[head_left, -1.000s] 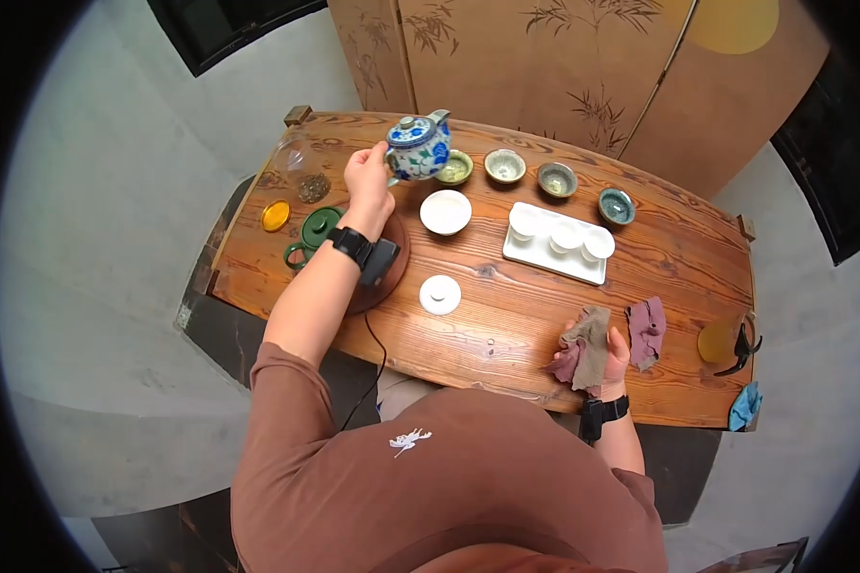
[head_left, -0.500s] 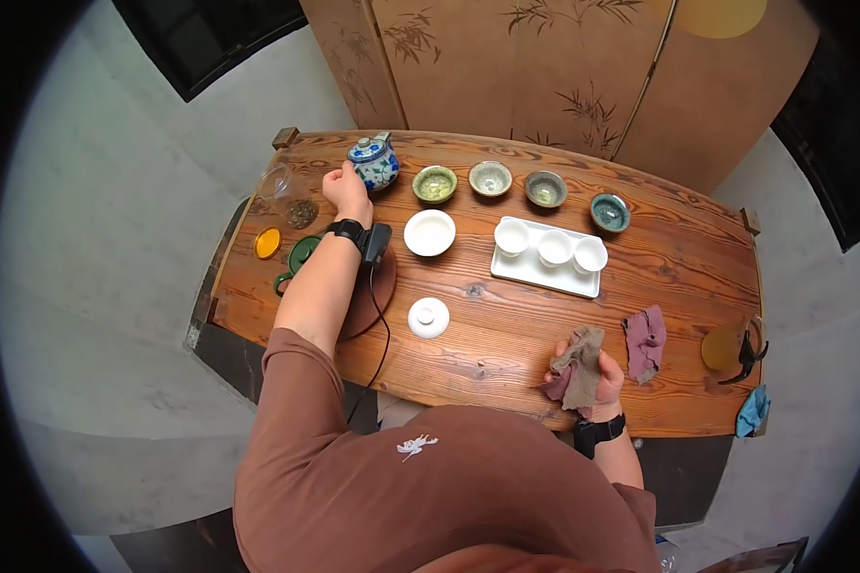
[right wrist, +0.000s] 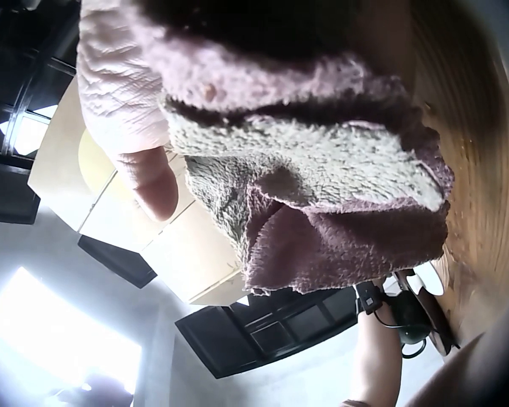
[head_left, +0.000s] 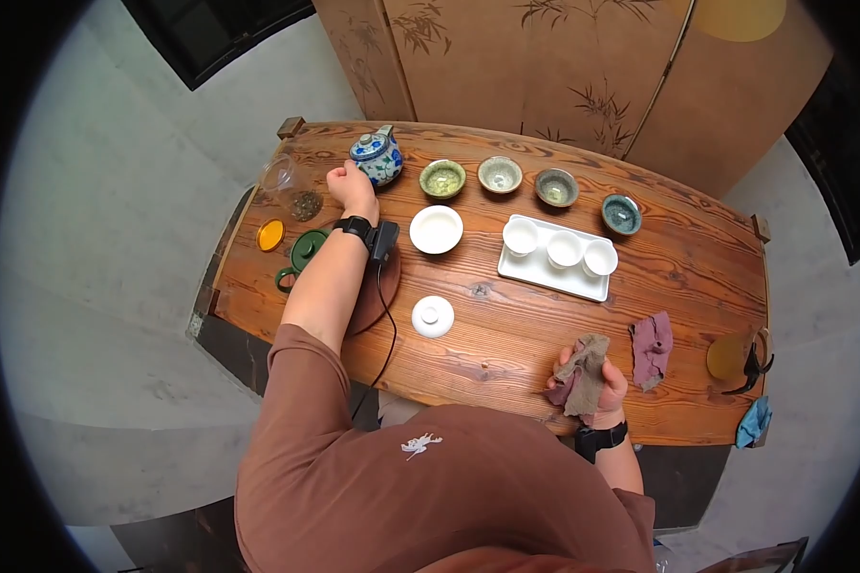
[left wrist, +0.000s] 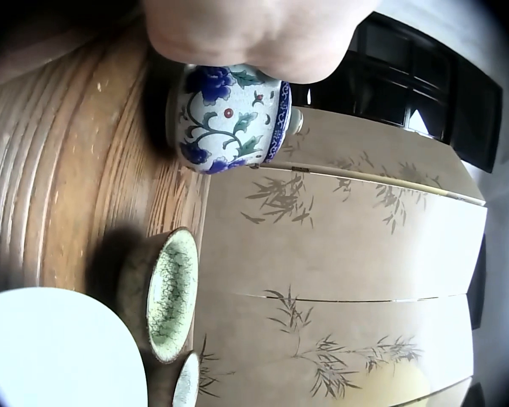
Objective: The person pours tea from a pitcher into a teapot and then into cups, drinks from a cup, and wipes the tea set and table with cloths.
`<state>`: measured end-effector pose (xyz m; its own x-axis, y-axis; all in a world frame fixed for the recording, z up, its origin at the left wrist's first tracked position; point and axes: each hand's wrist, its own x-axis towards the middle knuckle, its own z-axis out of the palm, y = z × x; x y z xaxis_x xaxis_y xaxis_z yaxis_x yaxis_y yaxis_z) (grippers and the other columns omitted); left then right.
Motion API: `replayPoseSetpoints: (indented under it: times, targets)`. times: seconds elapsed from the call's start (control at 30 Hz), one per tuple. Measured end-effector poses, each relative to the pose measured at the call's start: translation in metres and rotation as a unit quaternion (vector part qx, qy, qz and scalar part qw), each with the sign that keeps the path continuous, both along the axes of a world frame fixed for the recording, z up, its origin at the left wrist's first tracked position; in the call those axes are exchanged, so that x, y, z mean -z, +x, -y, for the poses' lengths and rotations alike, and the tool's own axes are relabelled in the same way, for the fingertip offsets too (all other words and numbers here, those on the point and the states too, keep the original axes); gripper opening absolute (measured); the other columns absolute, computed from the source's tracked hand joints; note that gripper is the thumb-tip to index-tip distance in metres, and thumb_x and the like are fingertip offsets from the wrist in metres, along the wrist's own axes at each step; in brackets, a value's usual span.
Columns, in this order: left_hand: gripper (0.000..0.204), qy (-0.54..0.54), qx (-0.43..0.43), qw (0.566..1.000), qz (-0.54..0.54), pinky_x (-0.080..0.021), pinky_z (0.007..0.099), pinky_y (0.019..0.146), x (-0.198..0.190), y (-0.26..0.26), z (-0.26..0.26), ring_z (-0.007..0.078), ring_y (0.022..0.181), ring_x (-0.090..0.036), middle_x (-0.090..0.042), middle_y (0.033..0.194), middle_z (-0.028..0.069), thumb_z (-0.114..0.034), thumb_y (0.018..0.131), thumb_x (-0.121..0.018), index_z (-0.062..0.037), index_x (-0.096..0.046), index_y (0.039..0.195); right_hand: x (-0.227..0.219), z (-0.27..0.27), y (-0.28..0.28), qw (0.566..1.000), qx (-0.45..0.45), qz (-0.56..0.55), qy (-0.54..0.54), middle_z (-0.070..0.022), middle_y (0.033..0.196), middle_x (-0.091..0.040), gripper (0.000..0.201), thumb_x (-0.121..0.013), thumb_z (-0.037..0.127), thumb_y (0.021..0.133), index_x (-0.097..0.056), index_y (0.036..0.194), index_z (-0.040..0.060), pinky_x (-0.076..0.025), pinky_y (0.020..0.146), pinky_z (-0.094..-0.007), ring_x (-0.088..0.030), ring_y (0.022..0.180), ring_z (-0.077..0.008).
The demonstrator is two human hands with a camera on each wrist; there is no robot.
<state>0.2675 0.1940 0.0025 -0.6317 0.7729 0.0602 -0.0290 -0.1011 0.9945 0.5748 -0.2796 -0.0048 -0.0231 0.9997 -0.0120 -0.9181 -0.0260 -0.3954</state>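
Note:
A blue-and-white flowered teapot (head_left: pixel 379 160) with its lid on stands at the back left of the table, its base at the wood in the left wrist view. My left hand (head_left: pixel 352 186) grips it at the handle side, and the hand hides the handle. Beside it is a green crackle-glazed cup (left wrist: pixel 171 297). Over the front right of the table, my right hand (head_left: pixel 613 387) holds a crumpled brown and mauve cloth (right wrist: pixel 322 195), its thumb lying along one side. A second mauve cloth (head_left: pixel 652 350) lies just to the right.
Several glazed cups (head_left: pixel 500 175) line the back. A white bowl (head_left: pixel 437 230), white lid (head_left: pixel 433 316) and white tray (head_left: pixel 545 277) of small cups fill the middle. At left are a green teapot (head_left: pixel 308 248), orange lid (head_left: pixel 270 235) and glass jar (head_left: pixel 285 180); at right, a pitcher (head_left: pixel 726 357).
My left hand has brought the flowered teapot left and down from above the green cup to the table's back left. The right hand keeps holding the cloth.

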Motion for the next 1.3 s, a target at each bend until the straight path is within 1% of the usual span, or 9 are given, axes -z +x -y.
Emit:
replayPoseSetpoints:
  times: [0.1,0.2,0.43,0.57,0.6,0.7,0.9,1.03,1.3]
  targets:
    - [0.014,-0.049,-0.025,0.998,-0.006,-0.049,0.0416,0.082,0.005,0.004,-0.004,0.0259,0.086,-0.056,-0.06,0.097,0.0135,-0.017,0.099,-0.057,-0.0044,-0.051,0.101,0.002,0.001,0.003,0.999,-0.014,0.03,0.007,-0.0217,0.121,-0.061,0.055,-0.065,0.04,0.096,-0.055,0.134,0.002,-0.055,0.091,-0.0562,-0.065,0.107,-0.0359]
    - [0.015,-0.108,-0.029,0.993,-0.035,-0.048,0.0466,0.092,-0.006,0.009,0.008,0.0343,0.098,-0.059,-0.062,0.11,0.0185,-0.017,0.1,-0.053,-0.0053,-0.05,0.108,0.001,0.001,0.0,1.0,0.007,0.006,-0.006,-0.025,0.121,-0.061,0.057,-0.067,0.037,0.094,-0.051,0.131,-0.0023,-0.06,0.088,-0.0522,-0.07,0.1,-0.043]
    - [0.028,-0.129,-0.073,0.984,-0.093,-0.04,0.0489,0.109,-0.025,0.018,0.027,0.0366,0.122,-0.051,-0.05,0.131,0.0209,-0.021,0.1,-0.053,-0.0007,-0.049,0.118,-0.001,0.001,0.0,1.0,0.008,0.007,-0.017,-0.0255,0.121,-0.062,0.055,-0.066,0.035,0.095,-0.051,0.133,-0.0014,-0.06,0.088,-0.0521,-0.07,0.1,-0.041]
    - [0.031,0.102,-0.07,0.936,-0.329,-0.037,0.0449,0.11,-0.03,0.033,0.049,0.0336,0.127,-0.045,-0.045,0.131,0.021,-0.012,0.094,-0.059,0.0017,-0.048,0.119,-0.005,-0.001,0.0,1.0,0.008,0.008,-0.023,-0.0257,0.121,-0.063,0.053,-0.065,0.033,0.096,-0.051,0.134,-0.0004,-0.06,0.09,-0.0523,-0.07,0.101,-0.0391]
    - [0.033,0.212,-0.037,0.883,-0.416,-0.04,0.0449,0.105,-0.031,0.036,0.054,0.0347,0.119,-0.049,-0.048,0.128,0.0199,-0.009,0.092,-0.063,0.0007,-0.048,0.119,-0.006,-0.001,0.001,1.0,0.004,0.011,-0.02,-0.0256,0.121,-0.063,0.052,-0.064,0.032,0.096,-0.051,0.135,-0.0002,-0.059,0.09,-0.0522,-0.07,0.102,-0.0387]
    - [0.055,0.147,0.335,0.832,-0.416,-0.044,0.0471,0.105,-0.059,0.055,0.065,0.0382,0.12,-0.054,-0.052,0.135,0.022,-0.023,0.089,-0.072,0.0019,-0.048,0.132,-0.005,-0.003,0.001,1.0,0.001,-0.004,-0.024,-0.025,0.12,-0.064,0.05,-0.064,0.03,0.096,-0.052,0.135,0.0003,-0.059,0.091,-0.0518,-0.07,0.102,-0.0384]
    - [0.111,-0.109,0.403,0.682,-0.6,-0.04,0.0448,0.12,-0.051,0.091,0.058,0.0405,0.147,-0.044,-0.04,0.16,0.0287,-0.059,0.077,-0.08,0.0054,-0.037,0.157,-0.009,-0.003,0.002,1.0,0.018,0.016,-0.018,-0.0221,0.119,-0.063,0.051,-0.065,0.033,0.096,-0.054,0.134,0.001,-0.059,0.09,-0.052,-0.067,0.104,-0.033]
    - [0.108,-0.157,0.467,0.654,-0.574,-0.042,0.0413,0.118,-0.041,0.089,0.033,0.0401,0.145,-0.047,-0.047,0.154,0.0308,-0.052,0.074,-0.087,0.0071,-0.042,0.153,-0.006,-0.001,0.005,0.999,0.027,0.021,-0.007,-0.0219,0.119,-0.063,0.051,-0.065,0.034,0.096,-0.055,0.134,0.001,-0.058,0.09,-0.0514,-0.066,0.104,-0.032]
    - [0.094,-0.02,0.395,0.751,-0.529,-0.051,0.0398,0.108,-0.079,0.069,0.064,0.0345,0.126,-0.064,-0.064,0.137,0.0257,-0.04,0.073,-0.089,0.0056,-0.052,0.145,-0.004,-0.004,0.001,0.999,0.035,0.014,-0.034,-0.0212,0.118,-0.064,0.051,-0.054,0.042,0.103,-0.056,0.134,0.0011,-0.058,0.087,-0.049,-0.066,0.103,-0.0315]
